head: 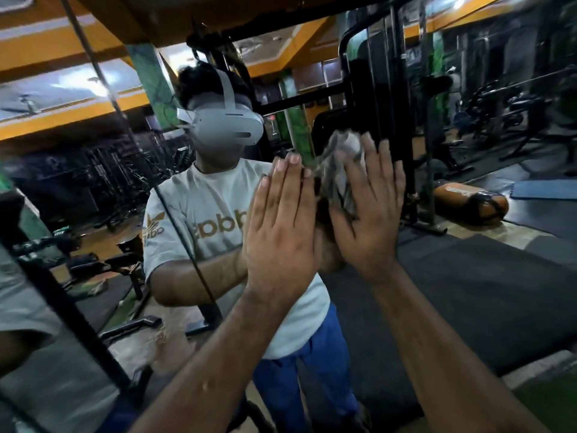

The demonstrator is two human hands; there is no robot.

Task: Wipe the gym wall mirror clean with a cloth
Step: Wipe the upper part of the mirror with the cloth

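The right hand (365, 214) presses a crumpled grey cloth (338, 170) flat against the large gym wall mirror (468, 214); the left hand (281, 232), fingers straight and holding nothing, braces on the glass and may leave fresh smudges.

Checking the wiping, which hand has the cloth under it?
The right hand presses the grey cloth flat against the mirror; the left hand lies bare on the glass.

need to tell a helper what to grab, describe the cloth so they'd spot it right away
Start at the big wall mirror filling the view, then find the two raised hands flat against it. The cloth is the crumpled grey rag under the right hand, bunching out above its fingers; the left hand beside it is bare.
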